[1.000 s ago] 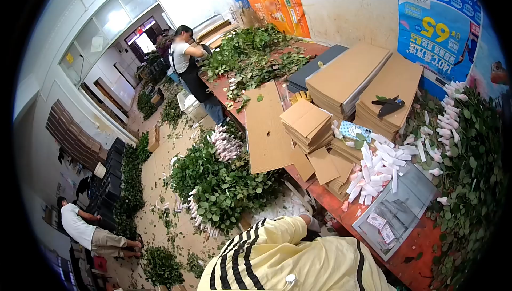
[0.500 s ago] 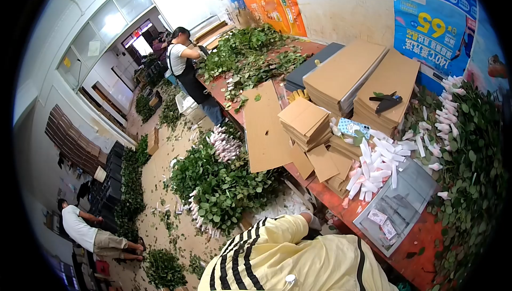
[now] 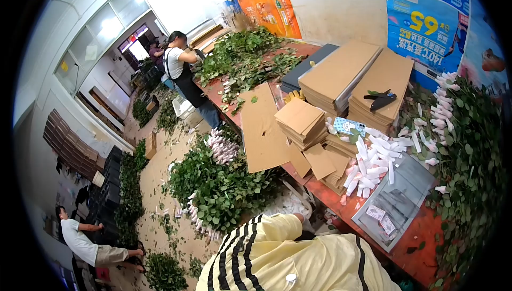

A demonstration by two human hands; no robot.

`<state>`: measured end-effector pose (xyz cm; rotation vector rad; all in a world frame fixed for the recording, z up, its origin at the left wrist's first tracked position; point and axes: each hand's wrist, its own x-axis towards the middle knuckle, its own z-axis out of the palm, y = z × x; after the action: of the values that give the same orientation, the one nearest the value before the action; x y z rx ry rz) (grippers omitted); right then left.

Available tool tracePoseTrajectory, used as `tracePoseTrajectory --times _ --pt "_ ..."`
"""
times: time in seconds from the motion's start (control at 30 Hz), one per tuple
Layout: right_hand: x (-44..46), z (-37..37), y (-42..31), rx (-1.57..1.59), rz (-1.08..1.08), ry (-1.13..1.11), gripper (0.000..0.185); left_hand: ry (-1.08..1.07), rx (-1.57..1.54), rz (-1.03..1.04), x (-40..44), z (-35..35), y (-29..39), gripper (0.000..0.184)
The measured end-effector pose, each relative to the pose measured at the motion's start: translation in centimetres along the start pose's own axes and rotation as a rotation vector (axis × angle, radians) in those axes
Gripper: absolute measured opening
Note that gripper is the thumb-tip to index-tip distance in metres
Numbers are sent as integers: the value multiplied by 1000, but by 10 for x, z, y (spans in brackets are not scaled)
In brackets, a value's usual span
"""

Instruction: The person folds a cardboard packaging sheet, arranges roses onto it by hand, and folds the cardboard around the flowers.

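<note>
One red table (image 3: 416,264) stands at right; left of it sits the leafy flower pile (image 3: 218,179). Sound handling, in judgement, keeps its pale flower heads (image 3: 223,147) uncrushed. Both hands are hidden; finger opening and hold cannot be told.

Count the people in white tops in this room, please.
2: a black-aproned person beside the long red table, and a person in tan shorts by the black, boxy containers at the picture's left. Others may be hidden.
</note>
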<state>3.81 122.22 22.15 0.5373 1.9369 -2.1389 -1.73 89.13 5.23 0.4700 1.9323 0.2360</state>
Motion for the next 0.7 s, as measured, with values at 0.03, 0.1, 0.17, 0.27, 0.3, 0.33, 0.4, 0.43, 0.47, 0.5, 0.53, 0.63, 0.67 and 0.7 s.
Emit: tracePoseTrajectory --times 0.03,0.1,0.17,0.27,0.3,0.33,0.4,0.43,0.47,0.5,0.53,0.63,0.67,0.7 --pt "-1 -2 1 -11 -3 5 33 0 -3 -1 -4 1 -3 52" --pt "-5 -6 4 -31 -11 17 33 -1 4 8 -7 3 -5 52" --pt "-9 -12 7 -65 -25 39 33 -3 12 19 -11 5 -11 52" --pt "-22 -31 20 -199 -61 83 33 -20 33 61 -15 6 -17 52" --pt "-30 -39 25 -277 -72 114 33 -42 45 90 -18 6 -19 52" --pt "-41 -50 32 -362 -74 153 33 -72 65 131 -18 5 -18 53" --pt "-60 -73 50 -538 -43 216 33 -141 112 231 -12 -3 -10 53" --pt "-70 -85 64 -634 -6 234 33 -180 139 280 -6 -6 -5 53" --pt "-80 -97 80 -730 42 242 33 -205 177 338 -1 -10 -2 53" --pt "-91 -110 100 -833 105 234 32 -221 210 372 5 -12 2 53" --pt "-101 -122 120 -941 181 206 32 -227 224 381 9 -14 6 53" --pt "-133 -151 181 -1185 412 16 32 -183 73 89 18 -24 27 52" --pt "-142 -157 197 -1226 468 -60 32 -182 75 95 18 -30 34 52" --pt "-151 -162 214 -1270 511 -149 32 -182 130 139 15 -34 41 52"
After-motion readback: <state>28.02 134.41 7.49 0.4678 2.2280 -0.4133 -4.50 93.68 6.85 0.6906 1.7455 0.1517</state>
